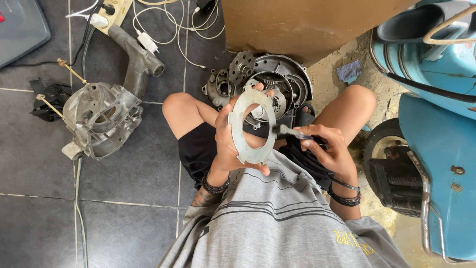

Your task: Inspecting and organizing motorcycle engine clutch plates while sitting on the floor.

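- Head view: the left hand (pixel 225 149) was closed around a flat metal ring plate (pixel 252 125), thumb at its lower edge and fingertips curled over its top rim, holding it upright in front of the person's chest, above the lap.
- The right hand (pixel 327 149) was clenched on the dark handle of a thin tool (pixel 290 132); the tool's pale tip pointed left and touched the ring plate's right edge.
- Beyond the knees, on the floor, lay an open round engine cover (pixel 290 79) like a shallow dish, with gears and round metal parts sitting inside it; a toothed sprocket (pixel 242 67) leaned at its left rim.
- Far left on the grey tiles (pixel 129 168) stood a hollow grey engine casing (pixel 101 119), its cavity open, with two brass-coloured studs sticking out to the left.
- A blue scooter (pixel 441 124) stood at the right, its black tyre (pixel 391 173) near the right hand.
- White charger cables (pixel 173 30) trailed at the far edge.
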